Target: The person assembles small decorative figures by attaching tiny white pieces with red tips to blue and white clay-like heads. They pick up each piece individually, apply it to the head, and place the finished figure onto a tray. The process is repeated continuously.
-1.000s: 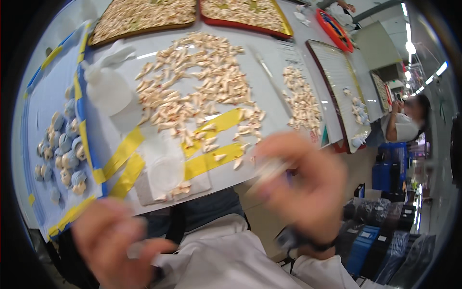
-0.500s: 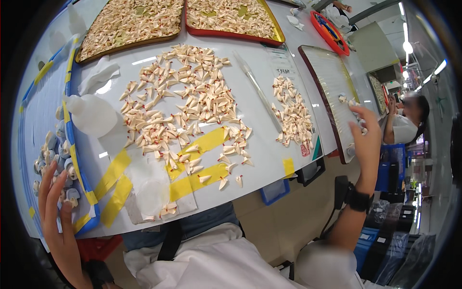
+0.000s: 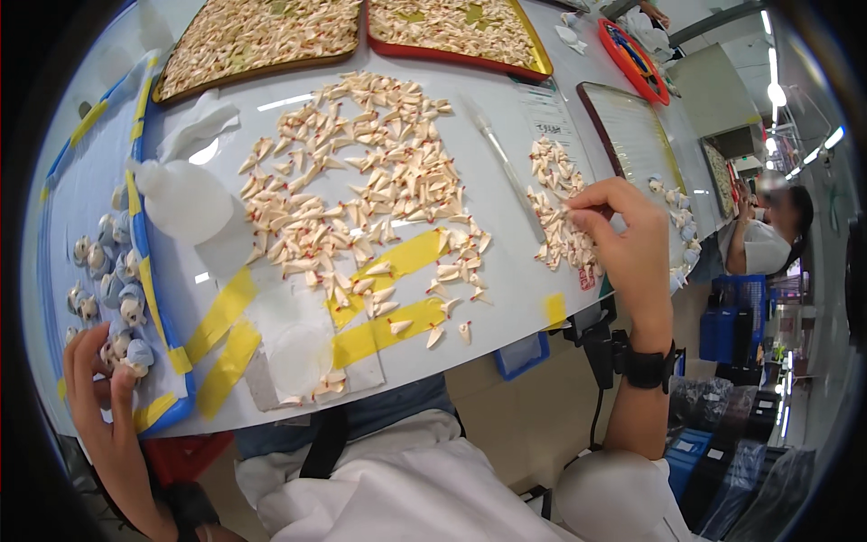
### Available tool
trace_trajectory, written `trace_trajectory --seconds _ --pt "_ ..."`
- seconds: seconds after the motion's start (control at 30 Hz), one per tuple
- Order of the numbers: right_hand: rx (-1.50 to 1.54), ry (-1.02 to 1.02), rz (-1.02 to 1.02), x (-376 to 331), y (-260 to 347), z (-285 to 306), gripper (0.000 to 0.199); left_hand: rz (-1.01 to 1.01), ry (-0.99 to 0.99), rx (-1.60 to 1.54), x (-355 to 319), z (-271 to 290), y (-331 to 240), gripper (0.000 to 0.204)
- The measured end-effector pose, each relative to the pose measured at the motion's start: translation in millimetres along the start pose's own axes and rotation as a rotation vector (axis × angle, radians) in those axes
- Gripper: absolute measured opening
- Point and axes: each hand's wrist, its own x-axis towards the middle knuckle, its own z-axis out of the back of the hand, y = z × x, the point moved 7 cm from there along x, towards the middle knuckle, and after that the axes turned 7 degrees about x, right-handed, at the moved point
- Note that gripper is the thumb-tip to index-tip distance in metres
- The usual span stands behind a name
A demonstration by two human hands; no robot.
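My right hand (image 3: pixel 623 239) is pinched at the fingertips over a small pile of beige pointed pieces with red tips (image 3: pixel 553 172); one piece seems caught between finger and thumb. At the far left, my left hand (image 3: pixel 101 384) curls its finger and thumb round a small grey-blue and beige figure piece (image 3: pixel 120 350), partly hidden by the fingers. Several more such figure pieces (image 3: pixel 126 303) lie loose just beyond it in a blue-lined tray (image 3: pixel 95 172). A larger spread of the pointed pieces (image 3: pixel 397 172) covers the middle of the white table (image 3: pixel 488 298).
Two full trays (image 3: pixel 262 59) (image 3: pixel 452 32) stand at the back. A white squeeze bottle (image 3: pixel 190 203), crumpled tissue (image 3: pixel 203 126) and a clear tube (image 3: pixel 506 167) lie among the pieces. Right are a shallow tray (image 3: pixel 632 135), figure pieces (image 3: pixel 682 221) and a red basin (image 3: pixel 632 59). Another person (image 3: pixel 768 239) sits beyond.
My right hand has moved left from the shallow tray to the small pile and closed into a pinch. My left fingers have curled in from a stretched pose. The view has shifted slightly.
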Motion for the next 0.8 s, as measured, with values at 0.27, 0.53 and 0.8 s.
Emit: trace_trajectory --seconds 0.27,0.53,0.8 --pt "-0.164 -0.199 0.11 -7 18 16 0.011 -0.169 -0.093 -0.126 0 -3 -28 0.025" --pt "0.389 -0.235 -0.124 -26 23 23 0.009 -0.02 -0.3 -0.503 -22 13 11 0.018" --pt "0.623 -0.165 -0.063 -50 66 -4 0.012 -0.201 -0.012 -1.296 -38 -34 -34 0.051"
